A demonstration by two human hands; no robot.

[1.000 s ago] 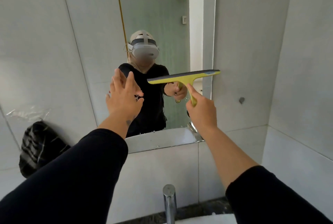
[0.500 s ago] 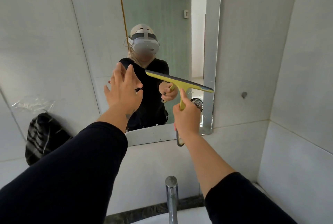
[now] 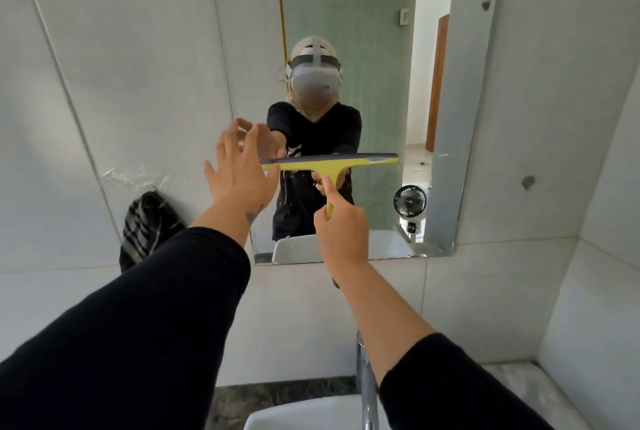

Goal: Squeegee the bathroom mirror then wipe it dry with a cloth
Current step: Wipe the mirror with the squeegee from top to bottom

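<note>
Step in hand, as we judge it: the squeegee stage, mid-pass; the drying stage not yet begun. We see no cloth in either hand. A dark striped piece of fabric [image 3: 149,225] hangs on the wall to the left of the mirror; we cannot say whether it is the drying cloth.

The squeegee [image 3: 330,163] sits across the middle of the mirror [image 3: 460,118], blade about level. Whether the blade edge touches the glass, we cannot tell from this angle. The right hand [image 3: 341,229] is clamped round the handle, forefinger laid up along it. The left hand [image 3: 239,173] is raised just beside the blade's left end, fingers spread and straight, holding nothing.

Next move, our estimate: a steady pull with even pressure, blade kept level, so no streak is left; then the remaining strips.

Materials: squeegee has a yellow plastic T-shaped body with a dark strip along the top, presumably rubber. Mirror is a flat frameless rectangle, glossy. Walls are large pale smooth tiles. A shiny metal tap [image 3: 367,391] stands below, over a white basin [image 3: 298,412].
</note>
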